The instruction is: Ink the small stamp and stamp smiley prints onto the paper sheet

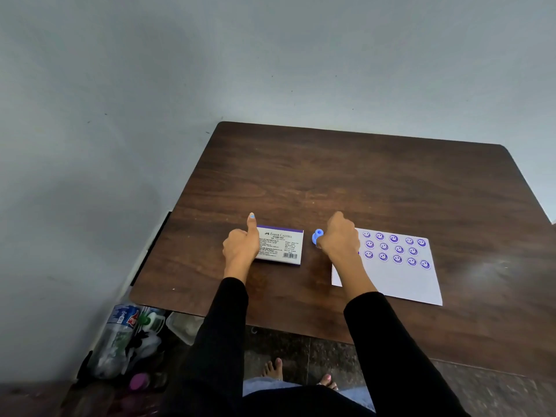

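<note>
Right hand (338, 237) pinches the stamp (317, 236), light and rigid, by its knob; left hand (240, 246), thumb up, steadies the closed pad (279, 248).

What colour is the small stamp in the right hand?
Light blue. The small stamp shows at the right hand in the head view.

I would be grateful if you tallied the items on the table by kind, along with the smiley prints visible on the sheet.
stamp pad: 1
small stamp: 1
paper sheet: 1
Total: 3 items
smiley prints: 14 in plain view; the right hand, which holds the small stamp, may hide more.
</note>
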### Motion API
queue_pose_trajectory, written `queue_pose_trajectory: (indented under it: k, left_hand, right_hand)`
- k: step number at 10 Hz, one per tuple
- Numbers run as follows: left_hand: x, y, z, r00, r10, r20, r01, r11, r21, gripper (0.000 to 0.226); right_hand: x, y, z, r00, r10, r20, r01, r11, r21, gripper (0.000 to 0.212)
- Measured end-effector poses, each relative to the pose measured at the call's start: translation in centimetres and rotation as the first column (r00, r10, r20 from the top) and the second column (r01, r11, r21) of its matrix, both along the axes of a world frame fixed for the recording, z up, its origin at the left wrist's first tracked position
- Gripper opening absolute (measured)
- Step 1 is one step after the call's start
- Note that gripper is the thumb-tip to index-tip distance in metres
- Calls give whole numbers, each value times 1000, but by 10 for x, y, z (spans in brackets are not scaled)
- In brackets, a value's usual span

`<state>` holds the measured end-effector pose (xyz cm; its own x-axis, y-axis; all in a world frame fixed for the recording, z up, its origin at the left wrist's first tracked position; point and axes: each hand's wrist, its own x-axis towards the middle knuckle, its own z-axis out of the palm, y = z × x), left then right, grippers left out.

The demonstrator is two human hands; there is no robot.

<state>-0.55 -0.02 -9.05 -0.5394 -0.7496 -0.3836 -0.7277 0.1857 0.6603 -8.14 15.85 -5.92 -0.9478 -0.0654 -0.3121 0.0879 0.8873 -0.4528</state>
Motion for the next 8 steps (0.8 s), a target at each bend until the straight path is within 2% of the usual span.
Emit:
queue_pose_trajectory:
  k: [2, 4, 5, 6, 7, 8]
  left_hand:
    - [-1, -5, -1, 999, -10, 46, 12, 999, -41, 74]
    - [-7, 9, 11, 989, -130, -76, 114, 977, -181, 54]
    - [-12, 33, 17, 956, -247, -160, 182, 924, -337, 50]
    - [-18, 60, 15, 912, -348, -219, 218, 860, -460, 52]
    - [-24, 80, 11, 868, -456, -198, 253, 749, -613, 55]
    - [-27, 96, 8, 845, -512, -155, 254, 639, -726, 61]
  right_hand:
    - [3, 3, -13, 996, 30, 79, -29, 1000, -12, 45]
    - [2, 5, -11, 998, 12, 64, -13, 1000, 16, 34]
    - [1, 8, -11, 999, -26, -36, 24, 999, -46, 29]
    - [8, 14, -17, 959, -122, -256, 70, 977, -202, 27]
    - [12, 19, -23, 863, -181, -472, 42, 956, -290, 26]
    - [11, 23, -26, 772, -175, -611, 3, 962, -273, 31]
